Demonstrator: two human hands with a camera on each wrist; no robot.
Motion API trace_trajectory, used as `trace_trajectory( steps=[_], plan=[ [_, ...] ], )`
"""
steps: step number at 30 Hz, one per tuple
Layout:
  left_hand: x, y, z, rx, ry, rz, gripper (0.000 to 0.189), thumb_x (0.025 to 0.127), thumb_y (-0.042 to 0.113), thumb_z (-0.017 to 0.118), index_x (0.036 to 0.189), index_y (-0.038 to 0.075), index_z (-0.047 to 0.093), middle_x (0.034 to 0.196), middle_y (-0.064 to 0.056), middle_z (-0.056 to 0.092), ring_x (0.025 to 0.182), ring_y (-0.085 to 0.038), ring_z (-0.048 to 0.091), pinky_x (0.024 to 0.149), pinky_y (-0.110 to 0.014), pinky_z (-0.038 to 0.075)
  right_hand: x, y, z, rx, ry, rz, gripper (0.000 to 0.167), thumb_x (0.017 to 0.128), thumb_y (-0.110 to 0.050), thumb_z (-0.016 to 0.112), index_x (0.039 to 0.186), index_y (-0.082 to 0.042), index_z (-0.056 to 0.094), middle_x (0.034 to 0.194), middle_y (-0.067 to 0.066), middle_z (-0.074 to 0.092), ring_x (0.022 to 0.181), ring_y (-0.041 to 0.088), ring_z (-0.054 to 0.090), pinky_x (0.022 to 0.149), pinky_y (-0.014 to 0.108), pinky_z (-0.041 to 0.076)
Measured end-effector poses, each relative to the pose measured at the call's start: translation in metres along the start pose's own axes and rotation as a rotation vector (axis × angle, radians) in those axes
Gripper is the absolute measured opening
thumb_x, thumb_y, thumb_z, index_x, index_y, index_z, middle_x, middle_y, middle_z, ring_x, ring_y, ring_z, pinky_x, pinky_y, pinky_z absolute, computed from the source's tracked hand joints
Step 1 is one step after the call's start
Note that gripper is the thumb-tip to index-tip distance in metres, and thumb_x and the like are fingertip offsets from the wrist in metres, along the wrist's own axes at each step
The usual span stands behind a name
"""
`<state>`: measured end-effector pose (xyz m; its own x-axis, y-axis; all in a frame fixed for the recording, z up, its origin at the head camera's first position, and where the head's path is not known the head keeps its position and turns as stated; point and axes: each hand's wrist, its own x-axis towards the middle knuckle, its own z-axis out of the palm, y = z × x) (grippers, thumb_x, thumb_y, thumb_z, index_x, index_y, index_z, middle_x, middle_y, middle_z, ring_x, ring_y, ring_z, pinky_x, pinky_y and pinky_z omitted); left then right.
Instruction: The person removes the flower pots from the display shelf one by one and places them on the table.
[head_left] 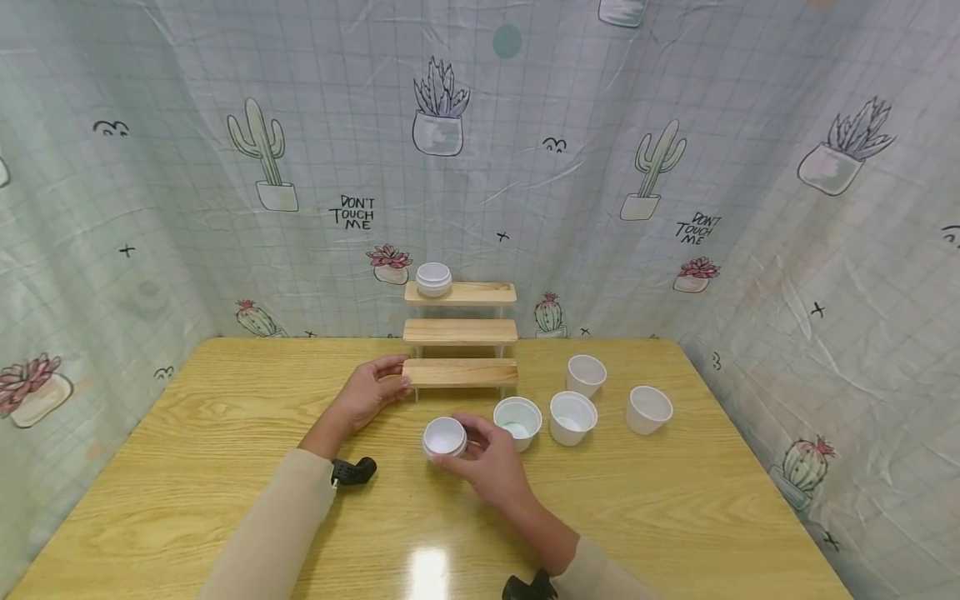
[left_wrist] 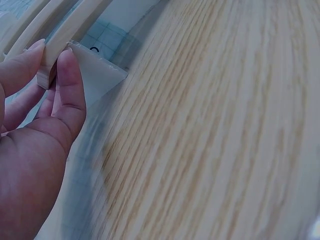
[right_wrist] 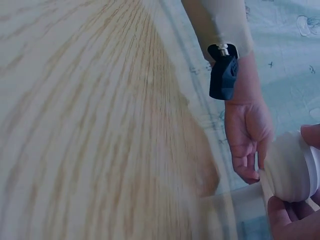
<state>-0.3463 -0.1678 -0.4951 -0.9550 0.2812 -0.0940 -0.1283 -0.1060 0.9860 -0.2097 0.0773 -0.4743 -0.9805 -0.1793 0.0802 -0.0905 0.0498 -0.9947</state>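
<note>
A three-step display stand with light wooden planks stands near the back of the table, its lowest plank (head_left: 460,373) nearest me. My left hand (head_left: 369,392) is at that plank's left end; in the left wrist view, its thumb and fingers pinch the plank end (left_wrist: 47,72) beside a clear upright support (left_wrist: 97,75). In front of the stand, my right hand (head_left: 491,462) grips a white plastic cup (head_left: 444,437) with a doubled rim, its mouth facing up. The right wrist view shows the cup's ridged side (right_wrist: 287,167) between thumb and fingers.
Another white double-rimmed cup (head_left: 433,279) sits on the left of the top plank. To the right of my right hand stand several white cups, the closest cup (head_left: 517,422) just behind the knuckles and the farthest cup (head_left: 648,409) at right. A patterned curtain (head_left: 480,192) hangs behind the table (head_left: 660,500).
</note>
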Motion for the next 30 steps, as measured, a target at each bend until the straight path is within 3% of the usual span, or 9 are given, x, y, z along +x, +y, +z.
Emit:
trace_trajectory(
  steps=[16,30],
  plan=[
    [0.000,0.001,-0.001,-0.005,-0.028,0.017,0.060,0.102,-0.003,0.058,0.156,-0.007,0.032,0.119,-0.008,0.051,0.094,-0.012,0.067,0.091,-0.024,0.063,0.003,-0.015,-0.013,0.087,0.010,-0.072,0.058,0.076,-0.001,0.089,0.130,-0.001,0.066,0.130,0.017,0.066,0.119,0.027,0.065,0.099,0.024,0.059],
    [0.002,-0.001,-0.001,-0.016,-0.008,0.003,0.059,0.101,-0.004,0.059,0.155,-0.007,0.035,0.119,-0.010,0.048,0.091,-0.012,0.069,0.090,-0.024,0.063,0.017,-0.035,-0.030,0.092,0.031,-0.109,0.056,0.078,-0.002,0.088,0.130,-0.002,0.067,0.131,0.016,0.067,0.120,0.025,0.066,0.099,0.026,0.060]
  ],
)
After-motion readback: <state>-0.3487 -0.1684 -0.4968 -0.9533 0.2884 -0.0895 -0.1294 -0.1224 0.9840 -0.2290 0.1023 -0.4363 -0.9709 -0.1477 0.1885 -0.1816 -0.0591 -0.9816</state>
